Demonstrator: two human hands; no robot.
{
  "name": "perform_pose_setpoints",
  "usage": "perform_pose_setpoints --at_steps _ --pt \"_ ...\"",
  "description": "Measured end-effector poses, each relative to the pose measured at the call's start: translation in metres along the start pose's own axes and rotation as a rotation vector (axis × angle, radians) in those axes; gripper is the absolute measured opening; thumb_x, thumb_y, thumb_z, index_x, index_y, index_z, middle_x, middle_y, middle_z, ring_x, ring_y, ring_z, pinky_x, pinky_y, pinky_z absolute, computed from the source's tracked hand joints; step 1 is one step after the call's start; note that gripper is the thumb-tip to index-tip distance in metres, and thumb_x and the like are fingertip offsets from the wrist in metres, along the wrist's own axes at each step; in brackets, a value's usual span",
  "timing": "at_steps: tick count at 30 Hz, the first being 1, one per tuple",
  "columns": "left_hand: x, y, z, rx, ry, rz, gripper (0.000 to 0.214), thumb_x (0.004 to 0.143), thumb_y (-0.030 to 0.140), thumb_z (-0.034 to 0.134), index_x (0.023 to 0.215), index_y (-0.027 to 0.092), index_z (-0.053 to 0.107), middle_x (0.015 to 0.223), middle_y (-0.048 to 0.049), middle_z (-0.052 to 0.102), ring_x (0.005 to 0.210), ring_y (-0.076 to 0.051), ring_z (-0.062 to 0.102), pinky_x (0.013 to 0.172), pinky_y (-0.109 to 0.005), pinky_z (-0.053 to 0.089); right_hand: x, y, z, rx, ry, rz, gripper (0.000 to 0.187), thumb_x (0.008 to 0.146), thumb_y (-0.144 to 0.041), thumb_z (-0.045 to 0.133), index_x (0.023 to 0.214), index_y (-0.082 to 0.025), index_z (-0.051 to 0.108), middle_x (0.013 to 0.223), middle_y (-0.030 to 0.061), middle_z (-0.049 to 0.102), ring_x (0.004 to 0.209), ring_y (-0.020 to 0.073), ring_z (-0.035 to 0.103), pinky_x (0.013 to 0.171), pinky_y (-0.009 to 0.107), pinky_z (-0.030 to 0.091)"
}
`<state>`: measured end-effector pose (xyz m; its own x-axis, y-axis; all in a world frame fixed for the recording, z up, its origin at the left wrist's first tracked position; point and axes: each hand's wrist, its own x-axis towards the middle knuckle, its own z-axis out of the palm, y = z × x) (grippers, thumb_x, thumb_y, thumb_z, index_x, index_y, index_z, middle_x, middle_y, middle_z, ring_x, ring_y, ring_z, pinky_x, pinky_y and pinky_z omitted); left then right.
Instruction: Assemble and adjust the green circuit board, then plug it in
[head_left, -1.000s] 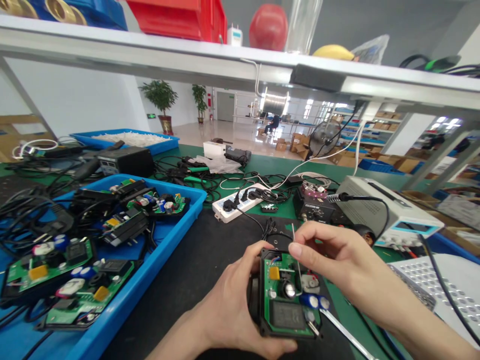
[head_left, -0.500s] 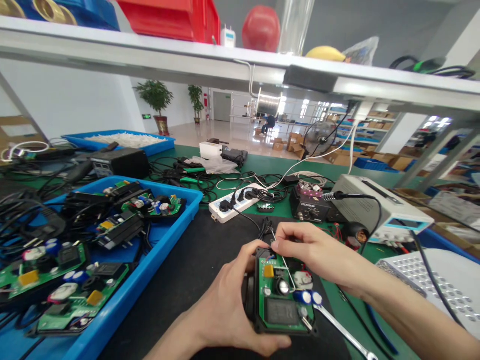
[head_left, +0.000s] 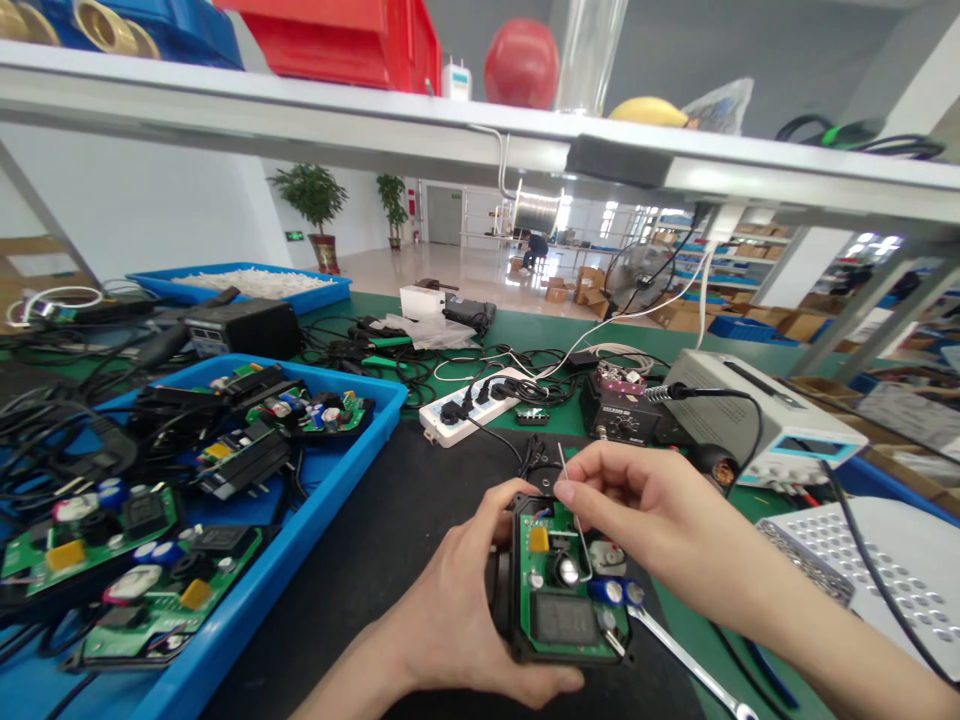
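Observation:
My left hand [head_left: 457, 610] is wrapped round a green circuit board in a black housing [head_left: 559, 600], holding it over the black mat [head_left: 420, 530]. The board carries a yellow block, a silver-topped capacitor and two blue capacitors. Just above the board, my right hand [head_left: 645, 515] pinches a thin white wire [head_left: 571, 510] between thumb and fingertips. The wire runs from above my fingers down onto the board's middle.
A blue tray [head_left: 322, 500] of similar boards fills the left. A white power strip [head_left: 469, 410], cables, a black soldering station [head_left: 626, 420] and a white bench supply [head_left: 765, 420] stand behind. A spanner [head_left: 690, 665] lies right of the board. A shelf [head_left: 480, 140] hangs overhead.
My right hand has shifted slightly and the wire has swung from leaning left to nearly upright. The board stays in my left hand.

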<state>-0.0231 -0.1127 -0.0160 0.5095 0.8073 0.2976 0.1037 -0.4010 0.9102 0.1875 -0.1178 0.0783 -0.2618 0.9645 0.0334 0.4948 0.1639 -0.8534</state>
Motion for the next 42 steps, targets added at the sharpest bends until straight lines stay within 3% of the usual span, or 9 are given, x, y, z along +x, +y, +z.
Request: perform_pose_setpoints --at_steps 10,17,21,25,30,36,39,42 --pt "0.001 -0.001 0.0 -0.018 -0.007 -0.006 0.11 0.052 0.029 0.1 0.146 0.031 0.041 0.112 0.0046 0.073 0.099 -0.021 0.071 0.088 -0.028 0.054 -0.003 0.002 0.006 0.035 0.036 -0.029 0.028 0.1 -0.05 0.06 0.092 -0.024 0.065 0.084 -0.0008 0.065 0.077 0.0183 0.057 0.066 0.032 0.043" --pt "0.001 -0.002 0.0 -0.061 -0.012 -0.016 0.11 0.054 0.033 0.101 0.146 0.031 0.04 0.122 0.0023 0.074 0.109 -0.023 0.072 0.094 -0.03 0.055 -0.008 0.006 0.008 0.054 0.114 -0.091 0.021 0.103 -0.045 0.062 0.097 -0.026 0.066 0.086 -0.0028 0.066 0.076 0.0156 0.058 0.064 0.028 0.045" --pt "0.0 -0.003 0.0 -0.048 -0.016 -0.022 0.112 0.055 0.032 0.101 0.148 0.032 0.038 0.125 0.0015 0.073 0.113 -0.024 0.071 0.097 -0.031 0.054 -0.019 0.006 0.007 -0.07 0.204 -0.225 0.014 0.107 -0.036 0.061 0.096 -0.029 0.065 0.082 -0.0069 0.064 0.072 0.0107 0.06 0.063 0.021 0.048" --pt "0.001 -0.002 -0.001 -0.042 -0.013 -0.023 0.113 0.054 0.032 0.101 0.148 0.031 0.038 0.125 0.001 0.074 0.113 -0.023 0.072 0.097 -0.03 0.054 -0.035 0.009 0.007 -0.325 0.361 -0.45 0.01 0.104 -0.023 0.065 0.098 -0.03 0.062 0.085 -0.0101 0.069 0.072 0.0077 0.065 0.067 0.017 0.05" --pt "0.002 0.003 -0.001 -0.055 -0.023 -0.025 0.109 0.054 0.031 0.101 0.146 0.028 0.041 0.119 0.0002 0.075 0.108 -0.024 0.073 0.095 -0.029 0.054 -0.052 0.02 0.007 -0.512 0.434 -0.628 0.01 0.105 -0.021 0.062 0.106 -0.03 0.06 0.091 -0.0072 0.076 0.075 0.0097 0.072 0.071 0.018 0.055" --pt "0.001 0.004 -0.001 -0.059 -0.024 -0.035 0.11 0.054 0.032 0.1 0.145 0.027 0.041 0.121 -0.0017 0.075 0.109 -0.025 0.072 0.096 -0.03 0.055 -0.047 0.018 0.011 -0.388 0.508 -0.489 0.006 0.101 -0.026 0.069 0.097 -0.03 0.066 0.086 -0.0071 0.076 0.072 0.0111 0.073 0.066 0.016 0.056" --pt "0.001 0.003 -0.001 -0.053 -0.02 -0.031 0.111 0.053 0.032 0.101 0.147 0.027 0.04 0.122 -0.002 0.074 0.111 -0.026 0.072 0.097 -0.031 0.056 -0.04 0.013 0.012 -0.319 0.543 -0.471 0.008 0.098 -0.027 0.071 0.091 -0.03 0.069 0.079 -0.0074 0.074 0.064 0.0111 0.071 0.056 0.016 0.054" --pt "0.001 0.002 -0.001 -0.048 -0.03 -0.024 0.111 0.054 0.032 0.101 0.146 0.027 0.04 0.12 -0.0018 0.074 0.108 -0.026 0.073 0.096 -0.032 0.057 -0.039 0.012 0.011 -0.299 0.547 -0.45 0.007 0.096 -0.025 0.072 0.091 -0.031 0.07 0.079 -0.0098 0.074 0.062 0.0087 0.069 0.057 0.013 0.053"
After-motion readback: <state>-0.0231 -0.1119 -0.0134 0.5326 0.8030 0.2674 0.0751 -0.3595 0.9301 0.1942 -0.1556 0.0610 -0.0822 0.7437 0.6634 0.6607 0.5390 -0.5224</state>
